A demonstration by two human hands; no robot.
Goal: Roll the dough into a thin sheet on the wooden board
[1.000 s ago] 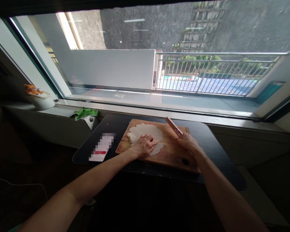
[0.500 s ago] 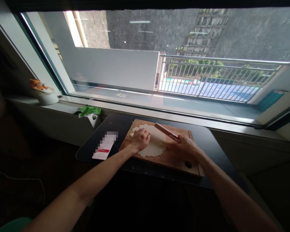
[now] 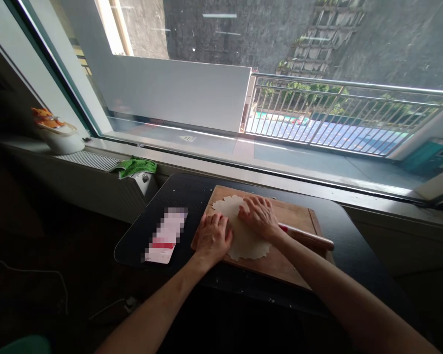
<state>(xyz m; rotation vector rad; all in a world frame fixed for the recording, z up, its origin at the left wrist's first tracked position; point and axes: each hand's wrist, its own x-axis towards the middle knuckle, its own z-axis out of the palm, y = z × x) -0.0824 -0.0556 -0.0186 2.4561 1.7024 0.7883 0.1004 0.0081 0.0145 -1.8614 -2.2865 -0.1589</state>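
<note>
A thin, pale sheet of dough with a ragged edge lies on a wooden cutting board. My left hand rests over the dough's left edge, fingers stretched forward. On the upper right part of the sheet lies my right hand, fingers apart and holding nothing. A wooden rolling pin with a red mark lies on the right side of the board, partly hidden behind my right wrist.
The board sits on a black table below a large window. Left of it lies a phone, its screen blurred. A green cloth hangs over a radiator; a white pot stands on the sill.
My right hand has let go of the rolling pin, which now lies at the board's right, and has moved left onto the dough. My left hand's curled fingers have straightened out.
</note>
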